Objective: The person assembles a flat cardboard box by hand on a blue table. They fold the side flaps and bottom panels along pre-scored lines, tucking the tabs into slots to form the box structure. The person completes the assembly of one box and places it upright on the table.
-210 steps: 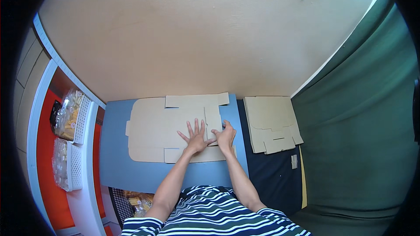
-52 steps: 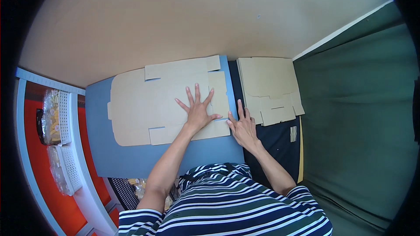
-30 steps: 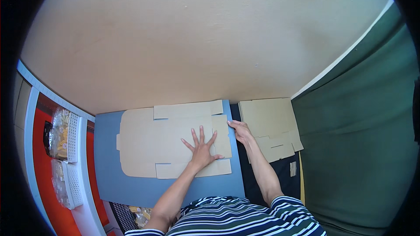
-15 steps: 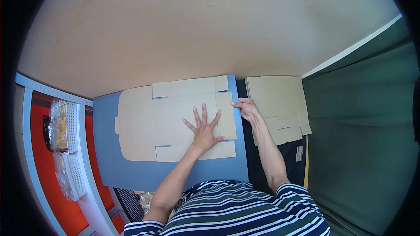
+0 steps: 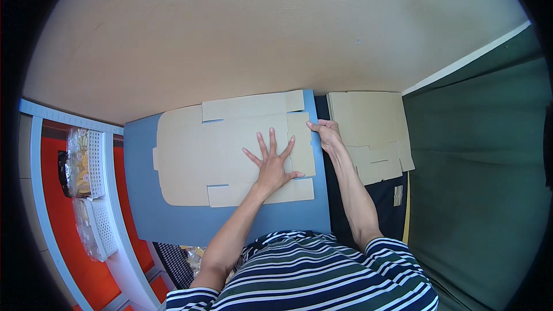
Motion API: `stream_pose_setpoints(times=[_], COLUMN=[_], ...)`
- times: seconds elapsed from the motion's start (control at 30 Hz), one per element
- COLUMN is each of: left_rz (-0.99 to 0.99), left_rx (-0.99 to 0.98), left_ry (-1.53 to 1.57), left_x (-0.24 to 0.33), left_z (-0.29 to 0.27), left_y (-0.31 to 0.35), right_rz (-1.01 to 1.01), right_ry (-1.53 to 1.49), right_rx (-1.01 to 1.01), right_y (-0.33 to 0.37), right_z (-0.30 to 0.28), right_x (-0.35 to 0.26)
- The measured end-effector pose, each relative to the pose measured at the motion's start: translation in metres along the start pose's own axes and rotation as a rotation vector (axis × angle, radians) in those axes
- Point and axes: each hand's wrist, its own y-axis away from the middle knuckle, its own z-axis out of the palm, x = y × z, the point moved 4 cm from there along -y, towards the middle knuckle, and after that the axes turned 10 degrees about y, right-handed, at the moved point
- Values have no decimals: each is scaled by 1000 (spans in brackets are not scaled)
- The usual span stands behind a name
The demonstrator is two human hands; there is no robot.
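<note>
Beige wall point(image 5: 259, 34) is filling the upper half of the head view, and below it a blue table point(image 5: 173, 219) is sitting between a white shelf unit with orange panels point(image 5: 52, 196) on your left and a dark green curtain point(image 5: 484, 184) on your right.

You are pressing your left hand point(image 5: 272, 164) flat on the unfolded cardboard box blank point(image 5: 213, 150), palm down, fingers spread wide and pointing away from you, gripping nothing. Your left forearm is running straight up from your striped shirt point(image 5: 322, 276) across the near edge of the table.

You are reaching your right hand point(image 5: 326, 133) past the table's right edge, arm nearly straight, and your fingers are curling onto the far right corner of the blank's end flap; it looks like a light pinch on that edge, though the fingertips are too small to be sure.

The blank is lying flat across most of the table, its long flaps toward the wall and toward you. Just to the right of the table, a stack of more flat cardboard blanks point(image 5: 371, 126) is resting on a dark surface, close beside your right hand. On the left, white mesh baskets point(image 5: 95, 161) with bagged goods are sitting in the shelf unit, well apart from both hands.
</note>
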Motion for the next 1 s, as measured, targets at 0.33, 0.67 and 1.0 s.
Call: stream_pose_setpoints(times=[0.33, 0.67, 1.0], left_rz=[-7, -22, -20], left_rx=[-7, 10, 5], left_ry=[-8, 41, 28], left_x=[2, 3, 4], left_z=[-2, -4, -3], left_y=[1, 4, 3], right_rz=[-3, 0, -20], right_ry=[159, 156, 183], right_rx=[155, 366, 319], right_y=[-23, -23, -9], right_z=[-1, 6, 7], right_x=[4, 5, -3])
